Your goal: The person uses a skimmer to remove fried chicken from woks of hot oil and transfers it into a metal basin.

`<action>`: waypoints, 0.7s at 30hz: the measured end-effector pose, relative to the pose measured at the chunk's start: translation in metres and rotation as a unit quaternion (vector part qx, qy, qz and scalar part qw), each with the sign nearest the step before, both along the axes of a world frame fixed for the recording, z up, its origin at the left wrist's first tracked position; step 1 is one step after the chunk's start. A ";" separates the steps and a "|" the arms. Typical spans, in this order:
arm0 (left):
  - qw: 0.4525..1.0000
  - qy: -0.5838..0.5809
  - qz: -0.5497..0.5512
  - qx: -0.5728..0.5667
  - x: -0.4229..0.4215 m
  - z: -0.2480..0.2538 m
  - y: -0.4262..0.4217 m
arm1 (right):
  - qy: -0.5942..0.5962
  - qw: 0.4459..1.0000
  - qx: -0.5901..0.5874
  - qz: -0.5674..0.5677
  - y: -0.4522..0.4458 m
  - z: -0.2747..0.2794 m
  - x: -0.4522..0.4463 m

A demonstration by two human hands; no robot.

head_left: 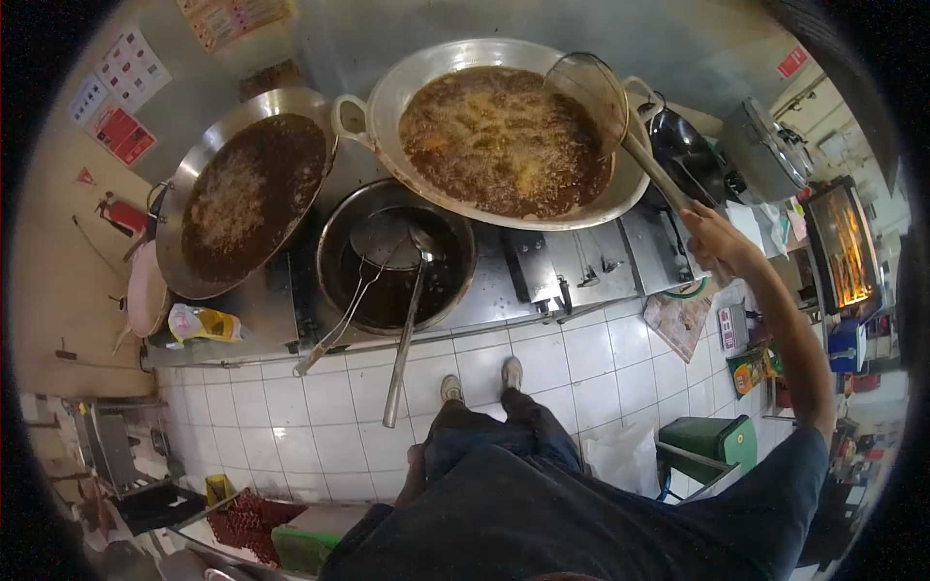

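My right hand (715, 237) is closed around the long handle of a wire skimmer (651, 167). The skimmer's round mesh head rests at the right side of a large two-handled wok (383, 107), partly over the bubbling brown oil (504, 145). Pale foam and some orange-brown bits float in that oil. My left hand (415, 474) hangs low beside my thigh, its fingers mostly hidden, and I see nothing in it. Nearer to me, a pot (465, 281) of dark liquid holds a flat strainer (334, 339) and a ladle (409, 334), their handles sticking out over the rim.
A second wok (170, 237) with foaming oil stands at left, near a yellow-labelled bag (205, 324). A black wok (678, 145) and a large lidded metal pot (765, 145) are at right. On the tiled floor are a green bin (712, 441) and a white bag (625, 460).
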State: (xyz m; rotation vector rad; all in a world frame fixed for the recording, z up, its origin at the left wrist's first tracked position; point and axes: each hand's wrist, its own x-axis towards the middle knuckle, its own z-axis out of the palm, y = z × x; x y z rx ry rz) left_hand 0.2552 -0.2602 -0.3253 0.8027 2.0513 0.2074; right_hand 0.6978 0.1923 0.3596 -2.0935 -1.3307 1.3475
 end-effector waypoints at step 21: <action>0.963 0.011 0.253 0.092 0.137 0.092 -0.015 | 0.612 0.702 -0.348 -0.104 0.064 -0.077 -0.035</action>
